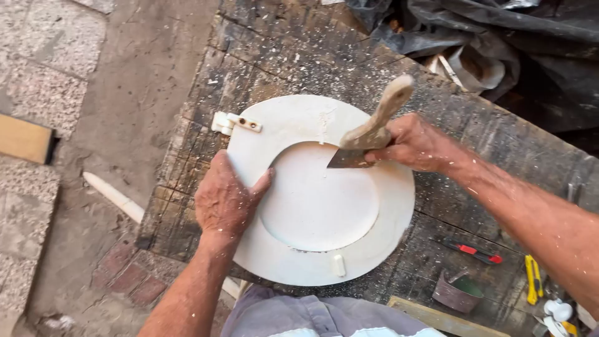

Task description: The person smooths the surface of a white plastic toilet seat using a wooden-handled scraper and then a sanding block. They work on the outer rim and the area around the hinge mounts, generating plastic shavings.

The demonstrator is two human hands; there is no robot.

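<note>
place: an outdoor, makeshift workshop
bench: a scarred, dust-flecked wooden worktop [262, 56] standing on paving
ground: stone slabs [43, 93] and red bricks [128, 274]
tools: a red-handled tool [469, 250], a yellow-handled tool [532, 279], a small pot [457, 291]
clutter: black plastic sheeting [499, 31] heaped behind the bench

The left hand [224, 200] is laid flat, fingers spread and thumb angled out; the right hand [415, 143] is closed in a grip, forearm extended
</note>
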